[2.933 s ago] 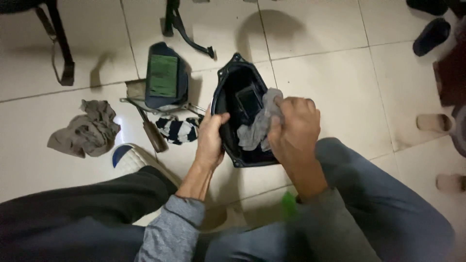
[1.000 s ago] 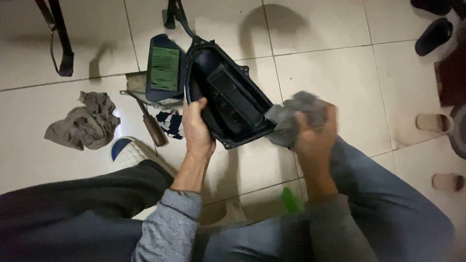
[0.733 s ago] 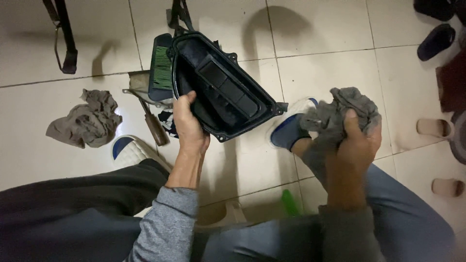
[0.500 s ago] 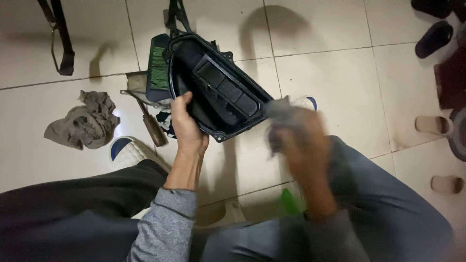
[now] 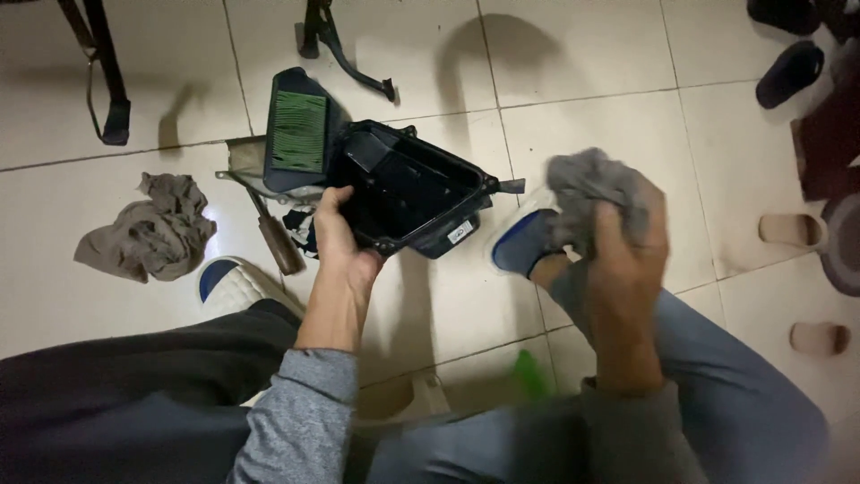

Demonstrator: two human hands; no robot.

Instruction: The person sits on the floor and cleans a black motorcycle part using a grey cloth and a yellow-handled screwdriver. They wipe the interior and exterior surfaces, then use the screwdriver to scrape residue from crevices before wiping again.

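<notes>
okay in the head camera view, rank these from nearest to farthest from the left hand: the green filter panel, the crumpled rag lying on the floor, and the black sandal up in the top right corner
From the left hand, which grips the black plastic housing:
1. Green filter panel, just above the hand, leaning behind the housing.
2. Crumpled rag on the floor, off to the hand's left.
3. Black sandal, far across at the top right.

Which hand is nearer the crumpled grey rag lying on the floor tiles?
Left. The left hand, gripping the black plastic housing, is closer to the floor rag; the right hand is far across, clutching another grey cloth.
</notes>
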